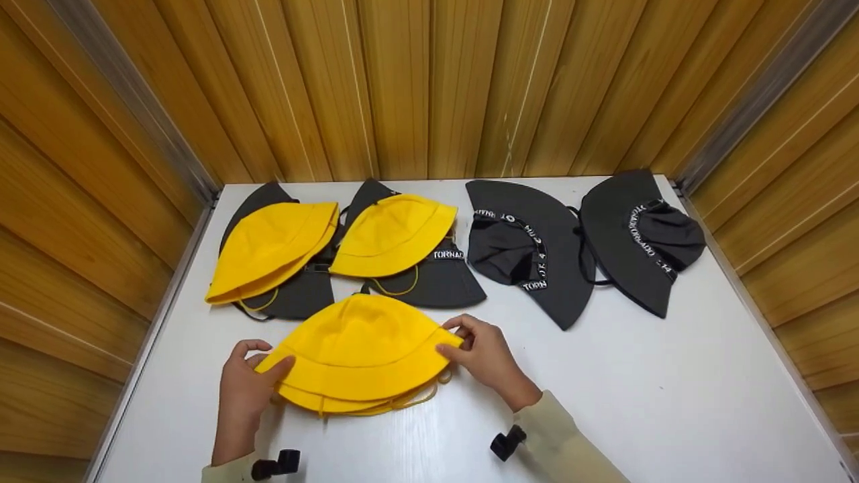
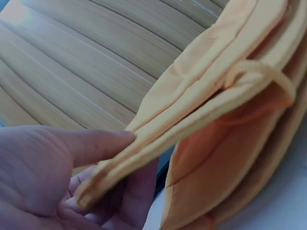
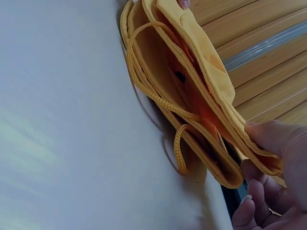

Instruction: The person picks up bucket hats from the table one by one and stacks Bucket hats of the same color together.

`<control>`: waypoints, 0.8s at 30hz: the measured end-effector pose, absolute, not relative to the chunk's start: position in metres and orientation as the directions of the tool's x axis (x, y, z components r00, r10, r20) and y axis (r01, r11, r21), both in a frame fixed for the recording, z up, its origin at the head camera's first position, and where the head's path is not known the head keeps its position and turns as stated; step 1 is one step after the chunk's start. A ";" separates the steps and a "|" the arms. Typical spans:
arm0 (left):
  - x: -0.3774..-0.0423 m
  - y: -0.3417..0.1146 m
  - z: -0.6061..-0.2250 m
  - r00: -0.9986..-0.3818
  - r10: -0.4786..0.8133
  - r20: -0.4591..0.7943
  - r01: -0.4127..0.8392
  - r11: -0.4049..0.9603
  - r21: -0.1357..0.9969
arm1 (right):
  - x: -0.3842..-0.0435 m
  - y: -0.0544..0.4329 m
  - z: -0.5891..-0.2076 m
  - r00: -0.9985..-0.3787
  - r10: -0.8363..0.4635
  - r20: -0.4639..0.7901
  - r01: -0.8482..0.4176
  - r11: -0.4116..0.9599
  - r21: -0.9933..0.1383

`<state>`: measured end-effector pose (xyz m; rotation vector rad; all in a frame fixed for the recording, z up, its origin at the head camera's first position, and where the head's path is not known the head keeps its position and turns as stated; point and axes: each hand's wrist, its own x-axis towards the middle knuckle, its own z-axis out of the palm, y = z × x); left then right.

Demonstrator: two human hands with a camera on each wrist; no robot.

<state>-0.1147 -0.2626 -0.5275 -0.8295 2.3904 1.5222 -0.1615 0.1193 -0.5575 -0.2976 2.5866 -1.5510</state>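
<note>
A yellow bucket hat (image 1: 366, 335) is folded flat at the near middle of the table. My left hand (image 1: 247, 386) pinches its left brim corner between thumb and fingers, and my right hand (image 1: 488, 352) pinches the right corner. Below its brim shows the edge of another yellow hat (image 1: 315, 402). In the left wrist view, the thumb lies over the folded brim (image 2: 158, 129) with fingers beneath. The right wrist view shows a yellow cord (image 3: 136, 67) looping out of the stacked brims, and the right thumb on top of the upper brim (image 3: 259, 155).
Behind, a yellow hat (image 1: 272, 245) lies on a black hat (image 1: 305, 298) at left; beside it another yellow hat (image 1: 396, 235) lies on a black hat (image 1: 429, 288). Two black hats (image 1: 560, 268) (image 1: 621, 228) lie at right. Wood-slat walls (image 1: 429, 87) enclose the white table (image 1: 671, 396).
</note>
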 end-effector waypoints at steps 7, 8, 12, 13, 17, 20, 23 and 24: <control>-0.115 -0.256 -0.538 -0.871 -0.354 -0.341 -0.487 0.524 0.699 | -0.162 0.117 -0.563 -0.976 -0.215 0.046 -0.154 0.520 -0.840; -0.115 -0.255 -0.539 -0.871 -0.357 -0.337 -0.487 0.534 0.691 | -0.162 0.116 -0.563 -0.976 -0.213 0.044 -0.153 0.529 -0.834; -0.116 -0.250 -0.538 -0.868 -0.364 -0.338 -0.493 0.557 0.668 | -0.161 0.113 -0.564 -0.979 -0.203 0.031 -0.147 0.585 -0.798; -0.117 -0.249 -0.537 -0.866 -0.364 -0.342 -0.497 0.560 0.663 | -0.160 0.111 -0.562 -0.980 -0.194 0.031 -0.145 0.606 -0.782; -0.118 -0.245 -0.532 -0.874 -0.347 -0.341 -0.486 0.590 0.645 | -0.155 0.102 -0.551 -0.978 -0.168 0.124 -0.207 0.703 -0.680; -0.118 -0.240 -0.527 -0.886 -0.325 -0.332 -0.464 0.622 0.630 | -0.150 0.092 -0.543 -0.948 -0.203 0.243 -0.312 0.734 -0.604; -0.118 -0.232 -0.520 -0.900 -0.306 -0.311 -0.436 0.646 0.627 | -0.146 0.081 -0.538 -0.902 -0.309 0.301 -0.429 0.713 -0.554; -0.119 -0.229 -0.517 -0.906 -0.299 -0.301 -0.424 0.653 0.628 | -0.146 0.077 -0.538 -0.888 -0.353 0.293 -0.459 0.702 -0.545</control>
